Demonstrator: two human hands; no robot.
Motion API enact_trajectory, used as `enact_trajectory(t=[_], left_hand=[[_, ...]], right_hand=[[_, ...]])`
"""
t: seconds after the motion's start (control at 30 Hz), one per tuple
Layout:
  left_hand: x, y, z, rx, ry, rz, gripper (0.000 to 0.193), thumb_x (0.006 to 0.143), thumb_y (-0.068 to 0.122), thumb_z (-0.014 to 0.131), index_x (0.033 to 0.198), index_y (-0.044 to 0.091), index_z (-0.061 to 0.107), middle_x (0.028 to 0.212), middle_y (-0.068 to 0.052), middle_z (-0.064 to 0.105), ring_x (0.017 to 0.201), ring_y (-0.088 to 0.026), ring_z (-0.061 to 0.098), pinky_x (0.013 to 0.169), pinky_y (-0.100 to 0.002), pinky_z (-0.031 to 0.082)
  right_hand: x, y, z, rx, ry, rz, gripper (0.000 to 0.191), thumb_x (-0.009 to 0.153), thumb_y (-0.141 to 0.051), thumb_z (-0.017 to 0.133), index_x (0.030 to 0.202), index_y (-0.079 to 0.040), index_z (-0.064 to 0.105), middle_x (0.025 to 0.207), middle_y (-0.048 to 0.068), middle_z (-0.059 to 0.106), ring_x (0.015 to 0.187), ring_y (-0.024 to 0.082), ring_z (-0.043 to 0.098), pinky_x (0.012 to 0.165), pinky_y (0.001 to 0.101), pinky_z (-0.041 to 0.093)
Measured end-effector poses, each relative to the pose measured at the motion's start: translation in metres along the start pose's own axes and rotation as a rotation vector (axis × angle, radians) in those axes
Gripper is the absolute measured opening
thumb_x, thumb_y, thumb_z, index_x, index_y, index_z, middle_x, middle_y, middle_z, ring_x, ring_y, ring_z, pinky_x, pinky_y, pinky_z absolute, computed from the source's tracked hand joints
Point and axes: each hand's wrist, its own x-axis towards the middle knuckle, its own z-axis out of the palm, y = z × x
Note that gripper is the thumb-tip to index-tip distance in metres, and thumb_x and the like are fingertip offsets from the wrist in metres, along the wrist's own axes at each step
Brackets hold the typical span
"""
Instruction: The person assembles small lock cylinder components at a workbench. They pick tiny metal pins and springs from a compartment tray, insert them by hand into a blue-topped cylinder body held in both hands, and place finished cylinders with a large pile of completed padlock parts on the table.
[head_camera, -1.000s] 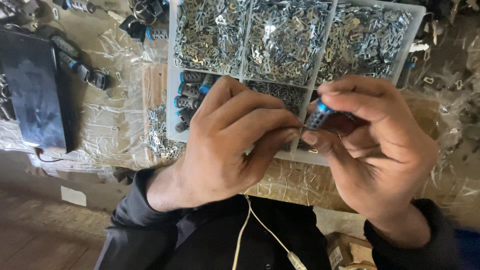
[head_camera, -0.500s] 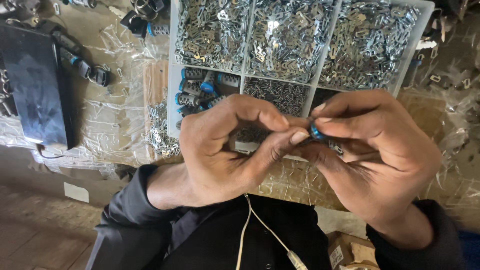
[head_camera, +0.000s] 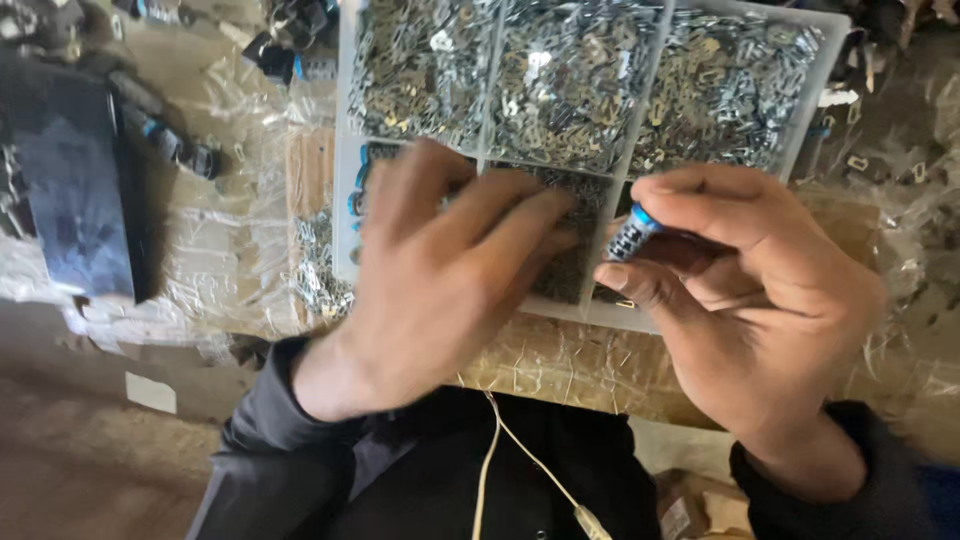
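Observation:
My right hand (head_camera: 750, 300) pinches a small cylindrical part with a blue cap (head_camera: 633, 232) between thumb and forefinger, held just above the near edge of a white compartment tray (head_camera: 344, 180). My left hand (head_camera: 440, 270) is blurred, fingers spread, and hovers over the tray's lower middle compartment of small dark metal bits (head_camera: 575, 250); whether it holds anything is not visible. The three far compartments are full of small silvery metal clips (head_camera: 570, 80). Several blue-capped parts (head_camera: 360, 185) lie in the lower left compartment.
A black flat box (head_camera: 70, 200) lies at the left on crinkled clear plastic sheeting (head_camera: 230, 260) that covers the bench. Dark parts (head_camera: 290, 45) sit by the tray's far left corner. Loose clips (head_camera: 320, 270) are spilled left of the tray. A white cord (head_camera: 490, 470) hangs at my chest.
My left hand has let go of the blue-capped part and moved left and forward over the tray, fingers spreading. The right hand still pinches the part, now slightly higher.

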Motion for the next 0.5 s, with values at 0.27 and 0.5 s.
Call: enact_trajectory(t=[0.27,0.5], left_hand=[[-0.013,0.002,0.000,-0.398,-0.070,-0.161,0.018,0.097,0.009,0.082,0.113,0.009,0.074,0.112,-0.002,0.075,0.095,-0.020,0.058,0.083,-0.031,0.046],[-0.010,0.005,0.002,-0.466,-0.019,-0.185,0.017,0.093,0.012,0.084,0.106,0.008,0.074,0.102,-0.004,0.075,0.087,-0.016,0.061,0.079,-0.035,0.042]], right_hand=[[0.003,-0.003,-0.003,-0.099,-0.032,-0.005,0.028,0.090,0.007,0.072,0.115,0.007,0.060,0.128,0.022,0.062,0.106,0.019,0.072,0.084,0.0264,0.068],[-0.005,0.006,-0.003,-0.117,-0.037,-0.081,0.022,0.093,0.002,0.076,0.111,0.004,0.063,0.123,0.019,0.065,0.101,0.015,0.074,0.080,0.0208,0.067]])
